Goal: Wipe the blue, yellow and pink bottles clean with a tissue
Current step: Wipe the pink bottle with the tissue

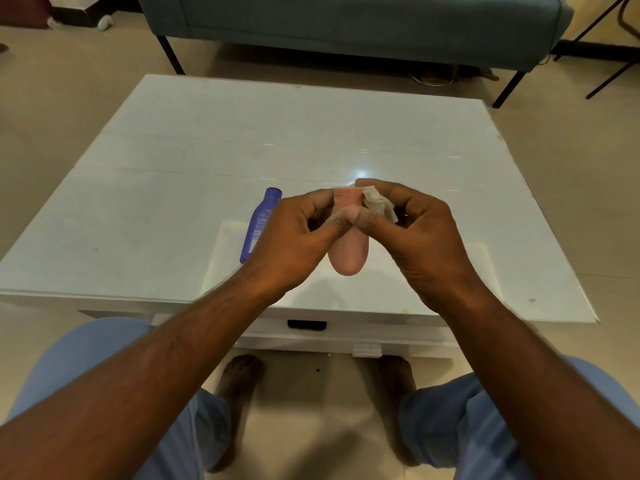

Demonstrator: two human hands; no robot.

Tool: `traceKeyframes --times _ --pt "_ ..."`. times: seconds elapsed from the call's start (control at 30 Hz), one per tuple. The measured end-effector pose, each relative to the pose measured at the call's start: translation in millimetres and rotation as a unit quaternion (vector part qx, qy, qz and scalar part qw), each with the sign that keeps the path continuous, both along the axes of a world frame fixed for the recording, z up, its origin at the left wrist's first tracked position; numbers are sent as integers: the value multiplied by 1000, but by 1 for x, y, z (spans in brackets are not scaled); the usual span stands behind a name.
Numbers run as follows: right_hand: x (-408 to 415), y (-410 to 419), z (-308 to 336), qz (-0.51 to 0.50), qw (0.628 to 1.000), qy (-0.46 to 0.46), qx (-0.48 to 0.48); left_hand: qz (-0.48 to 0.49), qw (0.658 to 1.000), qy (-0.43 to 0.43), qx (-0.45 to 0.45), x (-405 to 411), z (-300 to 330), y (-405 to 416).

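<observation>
My left hand (298, 237) grips the pink bottle (348, 254) near its cap end, holding it above the white table (173, 185). The bottle's rounded base points toward me. My right hand (415, 230) pinches a crumpled white tissue (377, 202) against the bottle's upper part. The blue bottle (258, 223) lies on its side on the table just left of my left hand, partly hidden by it. I do not see a yellow bottle.
The table has a glossy glass top and a drawer handle (306, 324) at its front. A teal sofa (346, 26) stands beyond the table. My knees and feet are below the table's near edge.
</observation>
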State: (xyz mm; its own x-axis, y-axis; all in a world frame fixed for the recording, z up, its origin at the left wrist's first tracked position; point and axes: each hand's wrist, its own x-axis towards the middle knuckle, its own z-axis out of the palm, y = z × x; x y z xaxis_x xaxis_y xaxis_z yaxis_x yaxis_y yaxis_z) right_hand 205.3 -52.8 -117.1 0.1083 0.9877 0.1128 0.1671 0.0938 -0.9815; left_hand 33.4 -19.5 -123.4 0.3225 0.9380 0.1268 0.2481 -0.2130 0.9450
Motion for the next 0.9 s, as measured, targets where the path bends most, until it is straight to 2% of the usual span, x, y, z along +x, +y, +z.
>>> traceKeyframes --times 0.3,0.5,0.7,0.8,0.9 --pt "4 2 -5 -2 1000 -25 0 -19 997 72 11 0 -2 0" --pt "4 3 -9 -46 998 -25 -19 -20 990 137 16 0 -10 0" --pt "0 3 -11 -101 992 -73 1 22 980 182 76 -2 -10 2" --pt "-3 2 -9 -112 993 -47 -8 49 976 174 125 -3 -8 2" --pt "-7 1 -7 -65 996 3 -56 41 965 199 165 -1 -11 0"
